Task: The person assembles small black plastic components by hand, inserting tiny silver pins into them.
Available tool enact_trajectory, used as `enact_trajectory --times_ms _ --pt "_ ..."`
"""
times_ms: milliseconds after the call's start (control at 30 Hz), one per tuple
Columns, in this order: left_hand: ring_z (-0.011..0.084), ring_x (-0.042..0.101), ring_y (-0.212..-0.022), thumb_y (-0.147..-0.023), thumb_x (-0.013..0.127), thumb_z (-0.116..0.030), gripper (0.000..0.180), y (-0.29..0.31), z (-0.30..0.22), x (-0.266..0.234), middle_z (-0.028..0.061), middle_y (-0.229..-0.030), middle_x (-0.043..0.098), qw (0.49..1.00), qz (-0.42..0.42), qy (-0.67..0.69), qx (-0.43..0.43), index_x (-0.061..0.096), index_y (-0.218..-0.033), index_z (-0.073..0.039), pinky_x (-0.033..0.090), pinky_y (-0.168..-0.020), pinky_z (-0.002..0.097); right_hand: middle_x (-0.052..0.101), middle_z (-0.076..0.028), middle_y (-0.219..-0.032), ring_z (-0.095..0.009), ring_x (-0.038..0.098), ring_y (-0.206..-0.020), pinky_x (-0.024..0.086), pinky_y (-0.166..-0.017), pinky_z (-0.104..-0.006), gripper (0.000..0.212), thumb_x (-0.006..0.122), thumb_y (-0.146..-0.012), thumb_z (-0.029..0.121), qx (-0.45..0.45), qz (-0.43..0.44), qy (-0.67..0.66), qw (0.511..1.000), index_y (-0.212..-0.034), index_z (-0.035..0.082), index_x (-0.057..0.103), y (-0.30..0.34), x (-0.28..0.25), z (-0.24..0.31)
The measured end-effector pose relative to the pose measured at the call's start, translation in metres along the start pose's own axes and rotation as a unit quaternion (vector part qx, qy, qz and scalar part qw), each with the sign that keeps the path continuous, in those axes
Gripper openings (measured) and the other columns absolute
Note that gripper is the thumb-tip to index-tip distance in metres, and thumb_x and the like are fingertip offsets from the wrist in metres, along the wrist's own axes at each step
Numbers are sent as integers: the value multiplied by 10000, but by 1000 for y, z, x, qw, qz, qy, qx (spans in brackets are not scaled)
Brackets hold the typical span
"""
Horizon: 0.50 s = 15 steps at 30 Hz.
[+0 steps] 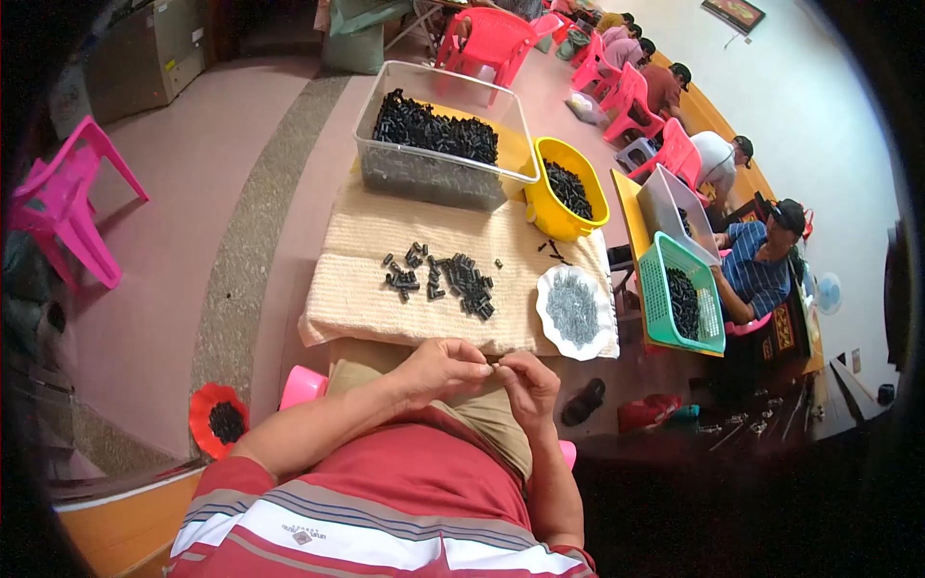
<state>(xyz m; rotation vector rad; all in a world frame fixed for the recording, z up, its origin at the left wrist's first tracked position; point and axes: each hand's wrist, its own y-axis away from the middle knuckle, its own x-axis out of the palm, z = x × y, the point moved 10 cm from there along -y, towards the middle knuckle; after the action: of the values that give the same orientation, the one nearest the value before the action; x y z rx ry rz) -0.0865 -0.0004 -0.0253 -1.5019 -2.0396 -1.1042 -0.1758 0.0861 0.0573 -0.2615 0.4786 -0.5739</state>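
Note:
My left hand (451, 366) and my right hand (527, 382) meet over my lap, just off the near edge of the towel-covered table (361, 323). Both are pinched, fingertip to fingertip, around a tiny dark piece (493, 364) mostly covered by the fingers; its kind is too small to tell. On the towel ahead lies a loose pile of short black plastic parts (466, 286), with a smaller group to its left. A white scalloped dish (547, 323) filled with small silvery pieces sits to the right of the pile.
At the table's back stand a clear bin (429, 183) and a yellow tub (556, 223), both holding black parts. A red bowl (204, 438) of them is on the left floor near a pink chair (72, 217). At right, a person (761, 255) sits by a green basket (710, 323).

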Motion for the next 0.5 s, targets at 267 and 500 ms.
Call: enact_trajectory --times_ms 267,500 --pt "142 651 -847 -853 752 -73 197 0 -3 4 42 -942 646 1000 24 16 8 625 -1001 -49 570 -769 290 640 -48 -886 -100 577 -815 456 -707 -221 55 642 -878 -51 82 26 -125 988 -922 -41 673 2 8 -18" --pt "152 646 -783 -850 757 -94 224 -2 1 8 43 -898 634 999 47 17 8 611 -1014 -47 566 -719 297 645 -23 -872 -89 571 -786 463 -699 -226 47 658 -889 -4 155 7 -200 967 -911 -35 685 10 12 -37"
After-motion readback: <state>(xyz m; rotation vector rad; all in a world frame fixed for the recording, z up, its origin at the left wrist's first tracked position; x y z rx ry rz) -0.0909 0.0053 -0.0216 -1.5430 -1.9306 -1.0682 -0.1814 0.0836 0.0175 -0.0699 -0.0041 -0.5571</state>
